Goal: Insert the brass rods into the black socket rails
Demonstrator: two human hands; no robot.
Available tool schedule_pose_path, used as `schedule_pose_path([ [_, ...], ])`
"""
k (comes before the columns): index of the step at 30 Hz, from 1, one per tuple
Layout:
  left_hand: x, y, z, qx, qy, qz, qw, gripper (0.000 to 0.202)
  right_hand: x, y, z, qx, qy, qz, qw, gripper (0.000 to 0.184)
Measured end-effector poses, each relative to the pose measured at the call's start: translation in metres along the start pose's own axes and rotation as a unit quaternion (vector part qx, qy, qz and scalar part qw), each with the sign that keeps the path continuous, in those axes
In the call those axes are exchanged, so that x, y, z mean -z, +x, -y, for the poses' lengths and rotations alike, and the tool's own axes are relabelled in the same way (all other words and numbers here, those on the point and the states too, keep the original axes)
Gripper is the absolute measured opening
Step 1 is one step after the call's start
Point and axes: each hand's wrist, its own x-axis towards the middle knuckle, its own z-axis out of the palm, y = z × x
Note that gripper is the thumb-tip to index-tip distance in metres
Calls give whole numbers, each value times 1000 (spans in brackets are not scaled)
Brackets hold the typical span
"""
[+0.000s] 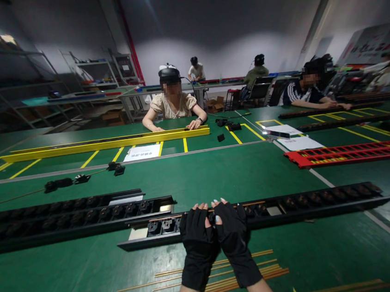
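A long black channel (pixel 309 208) with black socket modules (pixel 167 226) in it lies across the green table in front of me. My left hand (pixel 196 229) and my right hand (pixel 230 221), in black fingerless gloves, sit side by side over its middle. Their fingers bend over the channel to its far side, with the thumbs close together. A thin copper strip (pixel 253 203) runs along the top of the modules and passes under my hands. What the fingers press beneath them is hidden. Several brass-coloured rods (pixel 216 283) lie on the table below my wrists.
More filled black channels (pixel 67 222) lie at the left. Beyond are loose black parts on a rod (pixel 63 183), a yellow channel (pixel 111 144) and a red rail (pixel 356 152). A person (pixel 173 104) sits opposite; another (pixel 309 90) works at the right.
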Motion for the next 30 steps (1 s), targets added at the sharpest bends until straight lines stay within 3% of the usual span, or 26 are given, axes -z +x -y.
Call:
schedule_pose_path([
  [9,0,-2,0,10,-19,17,1000,37,0,0,-1,8,-3,4,1000,39],
  [16,0,0,0,-2,-14,-2,1000,37,-1,0,-1,5,5,-6,1000,39],
  [24,1,-4,-4,22,-35,20,999,39,-3,-7,-6,1,8,29,1000,40],
  [28,10,4,-6,61,-88,42,993,40,12,2,-13,-20,113,67,991,42],
  [30,22,10,-4,85,-144,56,984,41,32,7,-20,-79,219,71,970,45],
])
